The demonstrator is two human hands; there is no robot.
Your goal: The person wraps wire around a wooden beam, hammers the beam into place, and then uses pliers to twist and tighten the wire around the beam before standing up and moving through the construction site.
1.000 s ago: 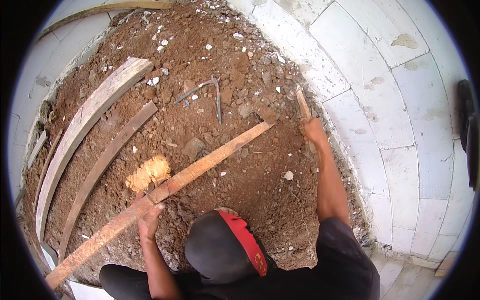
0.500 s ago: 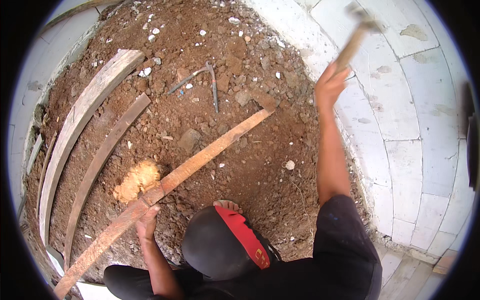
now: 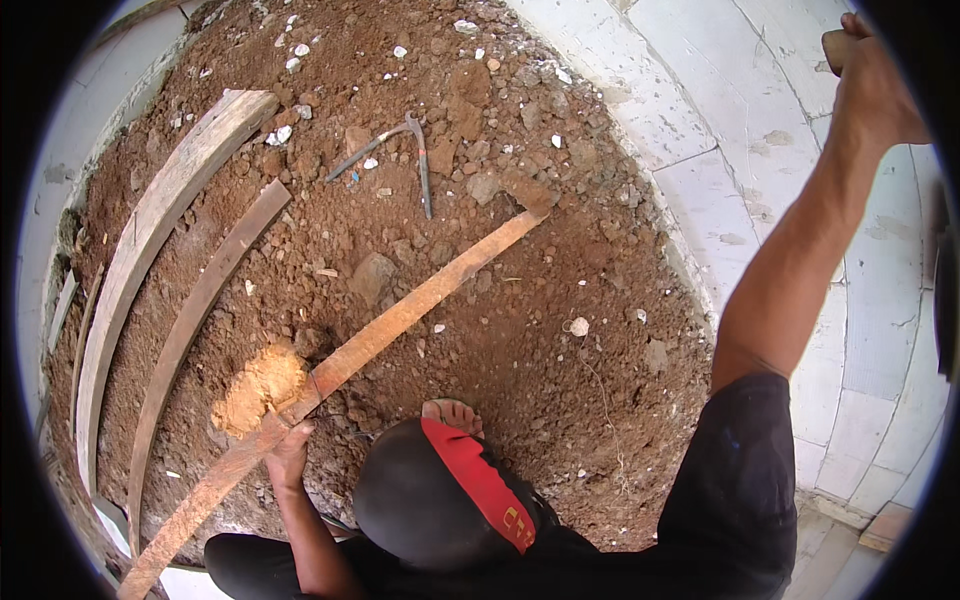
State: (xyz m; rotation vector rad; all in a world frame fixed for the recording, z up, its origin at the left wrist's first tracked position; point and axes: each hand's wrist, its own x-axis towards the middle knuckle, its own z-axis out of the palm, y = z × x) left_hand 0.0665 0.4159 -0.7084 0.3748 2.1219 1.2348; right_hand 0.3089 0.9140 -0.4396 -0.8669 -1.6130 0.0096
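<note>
A long reddish wooden board [image 3: 435,290] lies slantwise over brown soil, from the lower left to the upper middle. My left hand [image 3: 288,450] is closed on its edge. A dark line crosses the board just above that hand. Right beside the grip, partly behind the board, sits a rough pale-yellow chunk that looks like wood [image 3: 255,385]. Up at the top right, my right hand [image 3: 878,95] is raised and wrapped round a hammer, whose wooden handle [image 3: 836,48] shows only in part; its head is out of view.
Two more timbers, one thick and pale [image 3: 150,235], one narrower and brown [image 3: 200,300], lie at the left. A hinged metal tool [image 3: 408,128] rests on the soil [image 3: 560,400]. White-grey blocks [image 3: 730,190] border it at right. My knee [image 3: 430,490] and bare foot [image 3: 455,415] show below.
My right hand has swung outward to the upper right with the hammer, taking its head out of view. The left hand and the board have shifted only slightly.
</note>
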